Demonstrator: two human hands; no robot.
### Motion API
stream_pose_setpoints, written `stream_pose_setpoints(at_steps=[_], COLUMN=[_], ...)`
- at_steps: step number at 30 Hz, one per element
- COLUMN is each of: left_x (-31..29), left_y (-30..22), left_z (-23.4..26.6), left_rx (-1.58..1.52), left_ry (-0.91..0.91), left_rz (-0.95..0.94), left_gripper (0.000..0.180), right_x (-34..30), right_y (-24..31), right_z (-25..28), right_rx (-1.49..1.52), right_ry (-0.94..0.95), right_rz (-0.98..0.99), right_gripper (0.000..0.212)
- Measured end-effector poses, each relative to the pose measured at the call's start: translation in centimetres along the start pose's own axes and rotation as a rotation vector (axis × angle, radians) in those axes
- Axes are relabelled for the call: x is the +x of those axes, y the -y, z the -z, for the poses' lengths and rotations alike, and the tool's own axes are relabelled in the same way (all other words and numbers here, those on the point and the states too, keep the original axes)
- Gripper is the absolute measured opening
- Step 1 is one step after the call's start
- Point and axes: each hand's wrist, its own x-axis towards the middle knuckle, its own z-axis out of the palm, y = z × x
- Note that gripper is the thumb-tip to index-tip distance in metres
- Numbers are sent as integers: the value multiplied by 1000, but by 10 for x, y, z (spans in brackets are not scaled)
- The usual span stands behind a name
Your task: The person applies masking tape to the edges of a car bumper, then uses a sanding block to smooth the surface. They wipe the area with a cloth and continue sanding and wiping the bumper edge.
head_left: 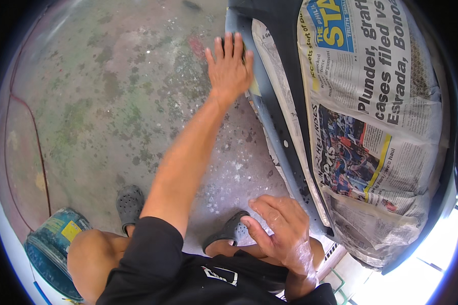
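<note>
My left hand (229, 68) lies with its fingers stretched out on the edge of a grey-blue painted vehicle body panel (267, 96). By its thumb side shows a small yellowish patch (255, 87); I cannot tell whether it is a sheet or part of the surface. Lower down, my right hand (285, 223) is nearer to me, beside the same panel, its thumb apart and its fingers loosely bent. Nothing shows in it. Its wrist looks shiny and whitish. Newspaper (417, 124) covers the large area right of the panel, and a narrow newspaper strip (285, 96) runs along the dark frame.
A dark teal bucket (48, 259) with a yellow label stands by my knee at lower left. A thin reddish hose or cord (38, 137) runs along the left. The stained concrete floor (107, 101) lies under my grey clogs (131, 203).
</note>
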Motion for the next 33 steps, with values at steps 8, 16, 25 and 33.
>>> stream_pose_setpoints(at_steps=[8, 16, 25, 33], left_x=[-78, -15, 69, 62], left_y=[-46, -1, 32, 35], left_z=[-12, -25, -5, -13], left_rx=[32, 145, 227, 260], left_ry=[33, -64, 29, 82], left_rz=[-94, -191, -396, -329], left_gripper=[63, 56, 48, 57], right_x=[6, -2, -5, -4], right_y=[-10, -19, -24, -23], right_z=[1, 12, 14, 12], right_rx=[28, 12, 16, 35], right_ry=[-41, -50, -40, -6], right_rz=[8, 15, -27, -36], right_gripper=[39, 38, 42, 41])
